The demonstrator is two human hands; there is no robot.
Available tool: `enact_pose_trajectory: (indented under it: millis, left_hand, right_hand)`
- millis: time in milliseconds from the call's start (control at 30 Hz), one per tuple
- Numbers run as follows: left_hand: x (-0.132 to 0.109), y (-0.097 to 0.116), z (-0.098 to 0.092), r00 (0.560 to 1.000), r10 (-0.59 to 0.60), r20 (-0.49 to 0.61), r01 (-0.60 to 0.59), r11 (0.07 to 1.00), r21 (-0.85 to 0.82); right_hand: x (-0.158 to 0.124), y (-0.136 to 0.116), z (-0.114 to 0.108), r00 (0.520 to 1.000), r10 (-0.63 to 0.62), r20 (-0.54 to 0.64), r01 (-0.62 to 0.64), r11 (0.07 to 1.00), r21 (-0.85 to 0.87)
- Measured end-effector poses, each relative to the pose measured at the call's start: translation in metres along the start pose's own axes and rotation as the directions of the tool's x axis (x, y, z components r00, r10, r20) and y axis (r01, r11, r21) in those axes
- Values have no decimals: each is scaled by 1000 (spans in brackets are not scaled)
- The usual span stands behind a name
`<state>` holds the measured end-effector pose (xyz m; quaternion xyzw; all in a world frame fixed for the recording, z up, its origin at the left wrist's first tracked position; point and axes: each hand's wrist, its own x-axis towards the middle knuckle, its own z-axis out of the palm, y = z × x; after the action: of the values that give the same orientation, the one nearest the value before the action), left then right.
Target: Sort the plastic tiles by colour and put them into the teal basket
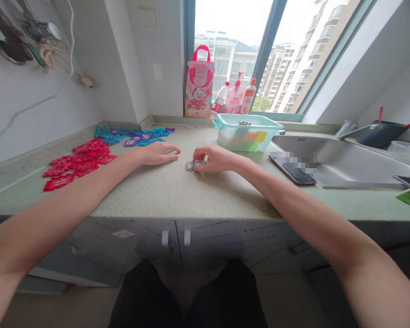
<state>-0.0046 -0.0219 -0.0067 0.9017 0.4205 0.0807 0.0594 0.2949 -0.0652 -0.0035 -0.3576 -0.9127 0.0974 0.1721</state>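
My right hand (215, 157) pinches a small grey openwork plastic piece (200, 163) at the countertop. A bit of the same grey plastic (189, 166) shows just left of the fingertips; whether it is joined to the held one I cannot tell. With fingers stretched out, my left hand (160, 154) lies low over the counter, a short way left of these and holding nothing. Beyond and left of it are blue and purple openwork pieces (141, 136). Red openwork pieces (89, 157) lie in a heap behind my left forearm.
A mint-green plastic basin (248, 143) with coloured contents stands behind my right hand. To its right are a phone (292, 169) and a steel sink (345, 159). A pink bag (198, 91) and several bottles (234, 98) line the window. Cords hang at left.
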Motion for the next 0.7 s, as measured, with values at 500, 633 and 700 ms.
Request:
enact_pose_trajectory:
  millis: [500, 633, 700]
  left_hand:
    - [0, -4, 3, 998, 2, -67, -3, 1000, -25]
    - [1, -5, 4, 995, -16, -100, 13, 1000, -22]
    - [1, -6, 4, 993, -30, -113, 27, 999, -22]
  right_hand:
    - [4, -1, 11, 999, -19, -29, 21, 998, 62]
    - [9, -1, 20, 992, -74, -101, 77, 997, 30]
    - [10, 1, 23, 980, -117, -164, 123, 992, 24]
